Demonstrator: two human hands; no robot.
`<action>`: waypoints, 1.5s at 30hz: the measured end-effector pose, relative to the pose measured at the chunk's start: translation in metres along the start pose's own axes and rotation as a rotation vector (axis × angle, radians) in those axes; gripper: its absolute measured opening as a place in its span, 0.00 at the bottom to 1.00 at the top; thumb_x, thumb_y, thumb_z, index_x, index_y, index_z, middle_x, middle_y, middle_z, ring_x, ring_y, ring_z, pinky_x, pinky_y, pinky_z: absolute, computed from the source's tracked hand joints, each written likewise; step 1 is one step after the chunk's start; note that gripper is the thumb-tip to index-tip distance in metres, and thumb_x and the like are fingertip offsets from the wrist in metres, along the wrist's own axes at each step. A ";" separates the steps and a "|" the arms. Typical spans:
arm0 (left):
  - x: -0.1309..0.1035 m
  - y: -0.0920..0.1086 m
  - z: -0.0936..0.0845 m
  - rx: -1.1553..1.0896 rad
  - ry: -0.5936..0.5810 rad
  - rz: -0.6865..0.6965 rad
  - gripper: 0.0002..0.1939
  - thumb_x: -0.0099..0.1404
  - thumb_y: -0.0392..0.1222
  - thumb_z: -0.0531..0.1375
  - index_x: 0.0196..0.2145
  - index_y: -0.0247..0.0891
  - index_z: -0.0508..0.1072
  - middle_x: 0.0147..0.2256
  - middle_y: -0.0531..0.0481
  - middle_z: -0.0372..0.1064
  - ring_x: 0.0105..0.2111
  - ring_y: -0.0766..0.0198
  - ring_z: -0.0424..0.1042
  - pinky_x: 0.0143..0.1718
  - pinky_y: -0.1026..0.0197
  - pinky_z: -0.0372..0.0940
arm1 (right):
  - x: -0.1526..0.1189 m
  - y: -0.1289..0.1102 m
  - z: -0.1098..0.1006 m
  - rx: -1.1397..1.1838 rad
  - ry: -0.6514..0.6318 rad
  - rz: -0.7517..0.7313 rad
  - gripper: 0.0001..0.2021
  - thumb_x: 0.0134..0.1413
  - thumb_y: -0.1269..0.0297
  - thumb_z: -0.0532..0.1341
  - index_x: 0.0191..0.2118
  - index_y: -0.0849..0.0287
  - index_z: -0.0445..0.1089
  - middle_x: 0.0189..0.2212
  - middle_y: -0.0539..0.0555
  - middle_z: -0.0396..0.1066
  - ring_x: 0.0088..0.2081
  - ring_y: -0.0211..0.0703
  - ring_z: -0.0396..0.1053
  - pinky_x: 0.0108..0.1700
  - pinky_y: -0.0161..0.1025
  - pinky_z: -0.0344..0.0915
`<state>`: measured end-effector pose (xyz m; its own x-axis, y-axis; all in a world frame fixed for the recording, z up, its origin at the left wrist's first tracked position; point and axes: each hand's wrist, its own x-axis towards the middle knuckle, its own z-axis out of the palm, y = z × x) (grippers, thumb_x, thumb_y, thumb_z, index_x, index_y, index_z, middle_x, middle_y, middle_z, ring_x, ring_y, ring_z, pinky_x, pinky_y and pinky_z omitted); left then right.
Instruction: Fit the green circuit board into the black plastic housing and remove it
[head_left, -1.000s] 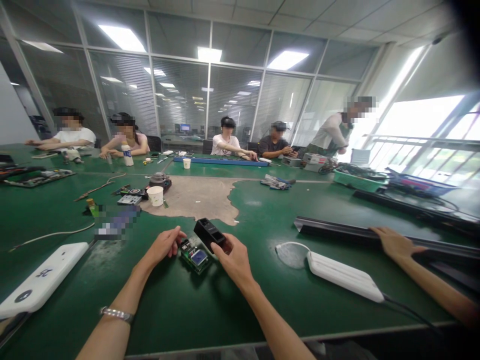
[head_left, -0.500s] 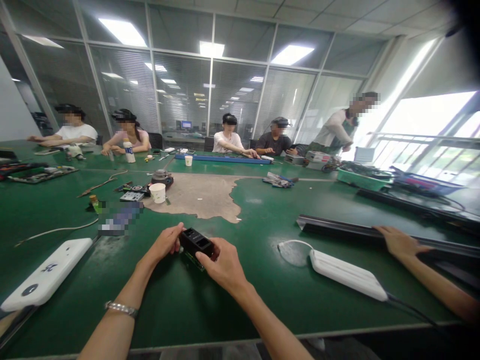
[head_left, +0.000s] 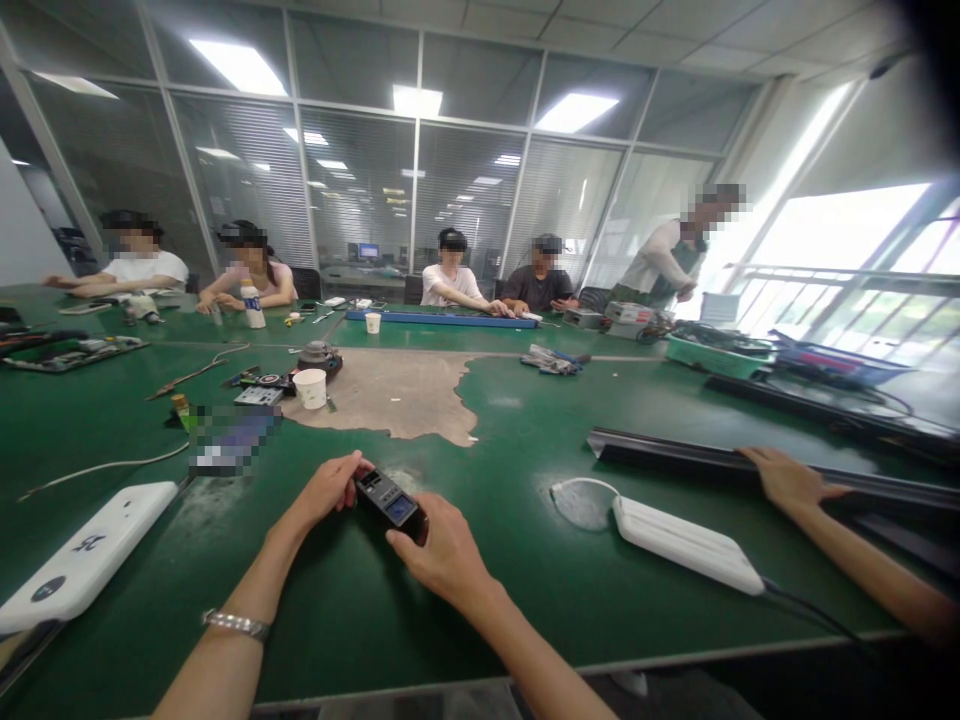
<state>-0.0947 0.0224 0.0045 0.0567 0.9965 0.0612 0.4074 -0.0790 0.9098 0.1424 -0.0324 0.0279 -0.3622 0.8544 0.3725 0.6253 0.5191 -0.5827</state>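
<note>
Both of my hands hold a small black rectangular electronic device [head_left: 388,503] just above the green table [head_left: 510,610]. Its upper face shows small openings or labels and a bluish window near the right end. My left hand [head_left: 335,488] pinches the far left end, fingers closed. At the near right end, my right hand [head_left: 444,540] grips the casing, its thumb along the near side and its other fingers partly hidden behind. The device's underside is out of sight.
To the right, another person's hand [head_left: 796,482] rests on a long black metal bar [head_left: 675,460]. A white power-strip-like unit [head_left: 686,545] lies before it; another white unit [head_left: 90,550] is at left. A paper cup [head_left: 310,388] stands beyond. Several people sit across the table.
The device has been tilted in my hands; its upper face shows more, and the green circuit board edge seen under it is now hidden. The view has shifted slightly.
</note>
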 end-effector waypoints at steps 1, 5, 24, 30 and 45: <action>0.000 -0.001 0.000 -0.002 -0.007 0.010 0.30 0.66 0.59 0.43 0.43 0.33 0.73 0.16 0.54 0.64 0.13 0.68 0.60 0.15 0.67 0.54 | -0.001 0.000 0.000 -0.002 0.007 0.005 0.14 0.47 0.57 0.64 0.40 0.57 0.68 0.34 0.53 0.67 0.37 0.45 0.65 0.40 0.38 0.60; 0.001 -0.004 -0.001 -0.022 -0.023 0.039 0.25 0.66 0.52 0.44 0.47 0.33 0.71 0.16 0.55 0.64 0.14 0.68 0.61 0.15 0.68 0.54 | -0.002 -0.002 0.003 0.011 0.030 0.003 0.20 0.45 0.55 0.66 0.44 0.57 0.67 0.38 0.54 0.66 0.38 0.45 0.64 0.40 0.38 0.61; 0.005 -0.007 -0.001 -0.044 0.031 0.006 0.26 0.65 0.56 0.45 0.40 0.34 0.72 0.31 0.47 0.71 0.15 0.71 0.64 0.13 0.69 0.55 | 0.043 0.051 -0.007 0.107 0.268 0.053 0.16 0.48 0.61 0.62 0.44 0.59 0.69 0.36 0.54 0.70 0.36 0.44 0.67 0.38 0.38 0.63; 0.004 -0.003 0.001 0.025 0.043 -0.024 0.29 0.64 0.60 0.45 0.40 0.33 0.73 0.23 0.51 0.68 0.14 0.70 0.62 0.15 0.67 0.56 | 0.042 0.068 0.003 0.047 0.197 0.060 0.15 0.48 0.60 0.63 0.43 0.58 0.70 0.37 0.54 0.71 0.40 0.46 0.67 0.42 0.40 0.63; 0.003 -0.005 0.002 0.033 0.048 -0.032 0.30 0.64 0.61 0.45 0.40 0.33 0.74 0.19 0.53 0.66 0.14 0.68 0.63 0.16 0.67 0.57 | 0.033 0.062 0.006 -0.001 0.233 0.078 0.19 0.47 0.61 0.63 0.46 0.61 0.68 0.41 0.59 0.69 0.43 0.49 0.66 0.47 0.44 0.63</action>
<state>-0.0949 0.0254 -0.0011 -0.0006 0.9986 0.0524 0.4378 -0.0468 0.8978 0.1650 0.0283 -0.0009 -0.1435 0.8638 0.4829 0.6459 0.4514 -0.6156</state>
